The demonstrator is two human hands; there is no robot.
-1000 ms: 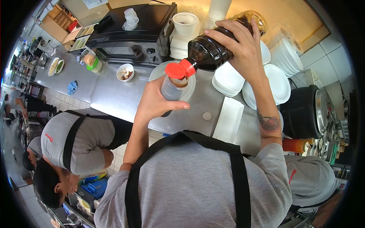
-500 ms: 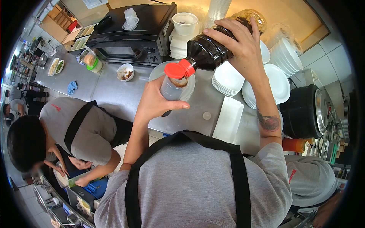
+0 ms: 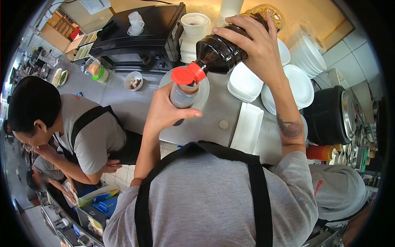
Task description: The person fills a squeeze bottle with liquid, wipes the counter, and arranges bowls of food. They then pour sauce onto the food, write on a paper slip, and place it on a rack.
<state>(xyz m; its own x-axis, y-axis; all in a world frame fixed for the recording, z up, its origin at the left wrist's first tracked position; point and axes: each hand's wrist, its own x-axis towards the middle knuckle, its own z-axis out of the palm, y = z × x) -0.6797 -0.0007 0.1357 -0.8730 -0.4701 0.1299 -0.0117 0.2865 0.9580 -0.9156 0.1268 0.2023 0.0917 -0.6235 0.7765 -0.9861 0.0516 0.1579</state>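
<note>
My right hand (image 3: 257, 47) grips a large bottle of dark sauce (image 3: 220, 53) near its base, tilting it down to the left. Its red flip cap (image 3: 187, 75) hangs open over the mouth of a clear squeeze bottle (image 3: 184, 96). Wrapped round that upright squeeze bottle is my left hand (image 3: 162, 109), thumb stretched out to the right. Dark liquid shows low in the squeeze bottle. Behind it lies a round, pale plate or lid (image 3: 203, 90). The flow between the two mouths is mostly hidden by the red cap.
White plates (image 3: 242, 86) and a long white tray (image 3: 247, 127) sit to the right. A black oven (image 3: 135, 39) and a small bowl with food remains (image 3: 133, 81) are ahead-left. A co-worker (image 3: 86, 127) stands close on the left, another person (image 3: 337, 191) behind-right.
Both bottles stay in my hands, the sauce bottle still tilted over the squeeze bottle, with a slight shift left in view. The co-worker on the left has straightened up, a hand near the face.
</note>
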